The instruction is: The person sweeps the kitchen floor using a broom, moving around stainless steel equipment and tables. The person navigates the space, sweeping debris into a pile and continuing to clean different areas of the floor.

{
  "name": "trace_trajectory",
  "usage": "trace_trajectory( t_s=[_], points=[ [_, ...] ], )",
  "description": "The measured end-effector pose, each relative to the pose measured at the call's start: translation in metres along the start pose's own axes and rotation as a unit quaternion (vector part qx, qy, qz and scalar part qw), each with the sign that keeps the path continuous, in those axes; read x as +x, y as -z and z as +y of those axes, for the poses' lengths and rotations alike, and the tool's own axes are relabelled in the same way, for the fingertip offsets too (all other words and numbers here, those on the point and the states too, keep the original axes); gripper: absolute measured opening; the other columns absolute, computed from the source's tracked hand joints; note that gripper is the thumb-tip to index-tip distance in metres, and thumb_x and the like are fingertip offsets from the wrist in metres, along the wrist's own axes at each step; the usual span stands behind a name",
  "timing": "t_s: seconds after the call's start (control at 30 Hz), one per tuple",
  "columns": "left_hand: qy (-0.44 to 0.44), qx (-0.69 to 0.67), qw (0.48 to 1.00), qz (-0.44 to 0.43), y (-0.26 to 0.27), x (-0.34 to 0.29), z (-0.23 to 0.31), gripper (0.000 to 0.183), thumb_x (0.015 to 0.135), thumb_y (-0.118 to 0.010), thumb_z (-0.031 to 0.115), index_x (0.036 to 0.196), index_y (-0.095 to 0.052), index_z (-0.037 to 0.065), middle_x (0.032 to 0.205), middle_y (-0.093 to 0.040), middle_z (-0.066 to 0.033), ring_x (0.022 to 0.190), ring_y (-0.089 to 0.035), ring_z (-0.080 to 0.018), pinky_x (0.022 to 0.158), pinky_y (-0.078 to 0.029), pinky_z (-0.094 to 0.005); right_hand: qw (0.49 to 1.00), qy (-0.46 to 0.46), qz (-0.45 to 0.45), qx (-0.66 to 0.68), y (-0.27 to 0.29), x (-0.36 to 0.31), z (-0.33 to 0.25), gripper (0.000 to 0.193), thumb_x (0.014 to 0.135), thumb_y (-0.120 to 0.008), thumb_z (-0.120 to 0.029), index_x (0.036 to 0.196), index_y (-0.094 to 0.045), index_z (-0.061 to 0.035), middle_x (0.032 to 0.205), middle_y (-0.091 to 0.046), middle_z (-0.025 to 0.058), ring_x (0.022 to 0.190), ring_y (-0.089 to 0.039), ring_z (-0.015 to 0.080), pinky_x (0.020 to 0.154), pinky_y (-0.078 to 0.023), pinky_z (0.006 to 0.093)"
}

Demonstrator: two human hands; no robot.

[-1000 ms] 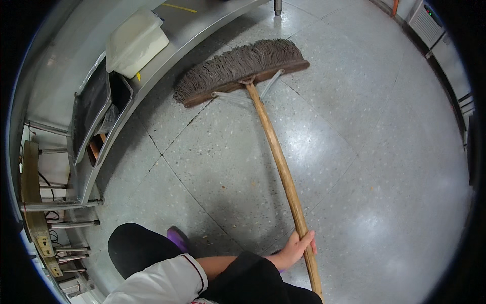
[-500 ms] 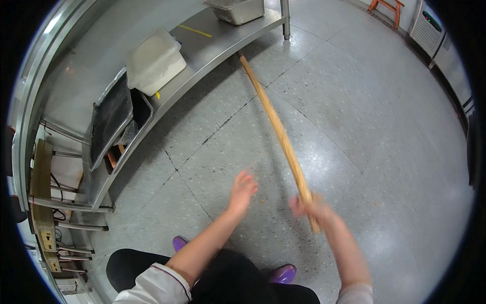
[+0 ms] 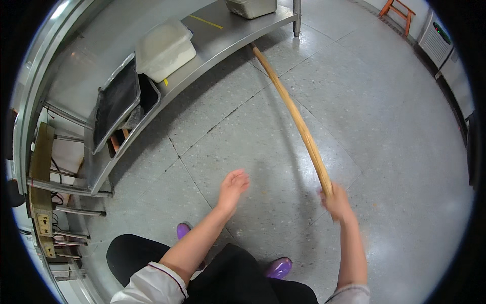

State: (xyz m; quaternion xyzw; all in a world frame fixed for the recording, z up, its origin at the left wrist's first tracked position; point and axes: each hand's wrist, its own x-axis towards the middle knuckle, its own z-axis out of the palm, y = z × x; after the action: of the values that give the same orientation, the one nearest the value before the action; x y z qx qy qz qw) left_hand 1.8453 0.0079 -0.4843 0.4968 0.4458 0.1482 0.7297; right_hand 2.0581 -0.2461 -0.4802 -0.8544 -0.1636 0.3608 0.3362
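A long, pale wooden pole [image 3: 299, 122] slants over the grey floor. Its near end is wrapped by my right hand [image 3: 336, 201], which is closed round it. The far tip reaches the front edge of the low steel shelf [image 3: 223, 48], where its end is partly hidden. To the left of the pole and apart from it, my left hand [image 3: 234, 190] hangs in the air over the floor, its fingers loosely bent and nothing in them.
On the shelf stand a whitish plastic tub [image 3: 167, 53], dark baking trays [image 3: 119, 104] leaning at its left end, and a metal pan [image 3: 251, 7]. Stool legs [image 3: 76, 190] stick out at the left. A steel appliance [image 3: 448, 55] and an orange wooden stool [image 3: 400, 15] stand far right.
My right hand has moved rightward and slightly up with the pole's near end. My left hand has shifted a little left. The view has turned slightly, so the shelf sits farther right.
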Motion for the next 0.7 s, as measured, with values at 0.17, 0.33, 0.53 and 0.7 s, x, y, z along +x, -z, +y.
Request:
trace_trajectory(
  t_s=[0.17, 0.33, 0.53, 0.7],
  points=[
    [0.057, -0.054, 0.983, -0.166, -0.066, 0.03, -0.031, 0.036, 0.097, -0.05, 0.019, 0.126, -0.047, -0.002, 0.117, -0.057, -0.0161, 0.108, -0.056, -0.0218, 0.097, -0.047, -0.0338, 0.969, -0.091, 0.206, -0.099, 0.036, -0.269, 0.131, 0.025, 0.07, -0.06, 0.003, 0.096, -0.061, 0.0016, 0.085, -0.064, 0.0207, 0.087, -0.062, 0.0383, 0.078, -0.048, 0.0394],
    [0.187, -0.225, 0.904, -0.312, -0.168, 0.01, -0.091, 0.047, 0.092, -0.059, 0.042, 0.118, -0.053, 0.004, 0.11, -0.058, -0.0091, 0.104, -0.056, -0.0174, 0.094, -0.047, -0.0338, 0.781, -0.45, 0.18, -0.393, 0.042, -0.498, 0.121, 0.042, 0.075, -0.069, -0.01, 0.116, -0.061, -0.0045, 0.104, -0.066, 0.0209, 0.09, -0.065, 0.0359, 0.076, -0.053, 0.0439],
    [0.383, -0.387, 0.784, -0.3, -0.223, -0.07, -0.064, 0.031, 0.087, -0.065, 0.039, 0.073, -0.048, 0.017, 0.061, -0.048, 0.0031, 0.058, -0.049, -0.0121, 0.062, -0.045, -0.0299, 0.717, -0.466, 0.221, -0.469, 0.026, -0.557, 0.096, 0.033, 0.076, -0.069, -0.011, 0.109, -0.065, -0.0069, 0.101, -0.068, 0.0174, 0.087, -0.066, 0.0333, 0.073, -0.054, 0.0418],
    [0.398, -0.397, 0.801, -0.203, -0.203, -0.043, -0.038, 0.036, 0.086, -0.062, 0.029, 0.064, -0.037, 0.019, 0.053, -0.034, 0.0042, 0.048, -0.039, -0.0128, 0.052, -0.039, -0.031, 0.683, -0.403, 0.287, -0.537, 0.052, -0.551, 0.081, 0.026, 0.077, -0.069, -0.011, 0.103, -0.068, -0.009, 0.098, -0.069, 0.0145, 0.084, -0.067, 0.0312, 0.071, -0.055, 0.0401]
  ],
)
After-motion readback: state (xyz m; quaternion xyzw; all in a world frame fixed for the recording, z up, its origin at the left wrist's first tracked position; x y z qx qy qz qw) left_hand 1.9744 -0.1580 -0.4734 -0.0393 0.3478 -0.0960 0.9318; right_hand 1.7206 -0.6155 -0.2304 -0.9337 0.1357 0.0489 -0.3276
